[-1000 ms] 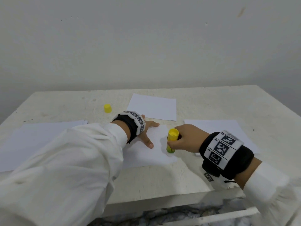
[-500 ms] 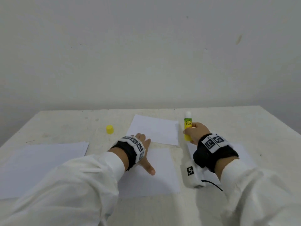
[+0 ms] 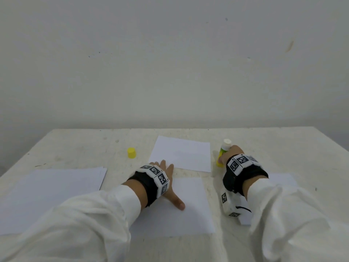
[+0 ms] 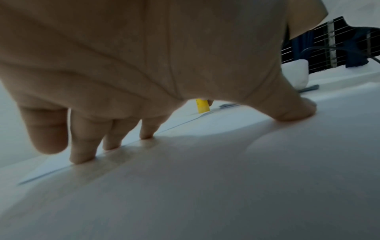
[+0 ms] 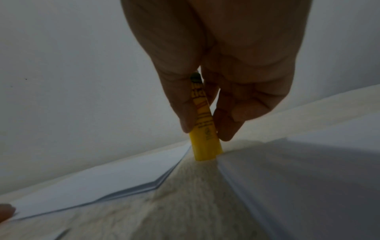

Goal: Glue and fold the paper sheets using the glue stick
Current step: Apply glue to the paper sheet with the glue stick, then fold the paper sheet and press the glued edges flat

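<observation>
**Glue stick set down upright, sheet pinned for the fold**

The right hand pinches the glue stick between thumb and fingertips, its yellow base on the bare table and its uncapped white tip above the grip. Standing it on end probably keeps the glue off the table. The base sits in the gap between the far sheet, just left of the grip, and the right sheet beneath the wrist.

The left hand lies flat and spread on the near sheet, fingertips at its far edge, thumb splayed toward the person. The pressure likely stops the paper from sliding. The yellow cap stands beyond those fingers. A larger stack lies to the left.
</observation>
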The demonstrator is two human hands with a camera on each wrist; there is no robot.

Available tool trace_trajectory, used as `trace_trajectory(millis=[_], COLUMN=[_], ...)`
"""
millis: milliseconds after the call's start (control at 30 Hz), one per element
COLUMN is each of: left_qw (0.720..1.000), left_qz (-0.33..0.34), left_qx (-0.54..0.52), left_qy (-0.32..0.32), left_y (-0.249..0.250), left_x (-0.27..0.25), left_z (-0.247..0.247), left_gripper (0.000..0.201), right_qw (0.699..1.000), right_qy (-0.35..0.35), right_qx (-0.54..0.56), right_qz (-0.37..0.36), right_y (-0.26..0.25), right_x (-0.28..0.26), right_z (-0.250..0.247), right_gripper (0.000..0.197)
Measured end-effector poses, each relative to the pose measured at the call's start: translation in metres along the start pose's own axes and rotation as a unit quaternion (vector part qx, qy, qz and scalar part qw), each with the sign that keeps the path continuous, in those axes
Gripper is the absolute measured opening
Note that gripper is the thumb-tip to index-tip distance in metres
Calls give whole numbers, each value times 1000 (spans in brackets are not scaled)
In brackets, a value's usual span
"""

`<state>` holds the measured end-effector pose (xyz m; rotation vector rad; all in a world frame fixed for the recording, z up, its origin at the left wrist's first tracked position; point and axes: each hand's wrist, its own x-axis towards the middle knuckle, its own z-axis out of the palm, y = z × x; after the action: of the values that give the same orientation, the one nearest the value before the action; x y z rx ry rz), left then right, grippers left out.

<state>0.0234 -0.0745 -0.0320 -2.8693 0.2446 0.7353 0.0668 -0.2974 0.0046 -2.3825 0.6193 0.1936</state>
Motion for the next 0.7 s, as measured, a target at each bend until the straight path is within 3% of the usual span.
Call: trace_trajectory(millis=[100, 300, 367, 600, 700], left_qw=[1000, 999, 998, 997, 991], left_qz=[-26, -49, -50, -15, -44], left_qx=[4, -11, -15, -78, -118], left_qy=[-5, -15, -17, 22, 52], left_y=[2, -19, -28, -48, -77], left_x=[-5, -14, -16, -34, -60], left_z=[-4, -5, -3, 13, 17], left_gripper=[153, 152, 152, 143, 131], right_qw=[999, 975, 965, 938, 917], right_qy=[-23, -120, -152, -173, -180], right_qx=[6, -187, -213, -263, -278], right_qz=[24, 8, -10, -144, -221], right_y=[-1, -12, -17, -69, -99], right_x=[-14, -50, -58, -88, -105], right_z=[-5, -4, 5, 37, 70], right_gripper=[55, 43, 28, 30, 35])
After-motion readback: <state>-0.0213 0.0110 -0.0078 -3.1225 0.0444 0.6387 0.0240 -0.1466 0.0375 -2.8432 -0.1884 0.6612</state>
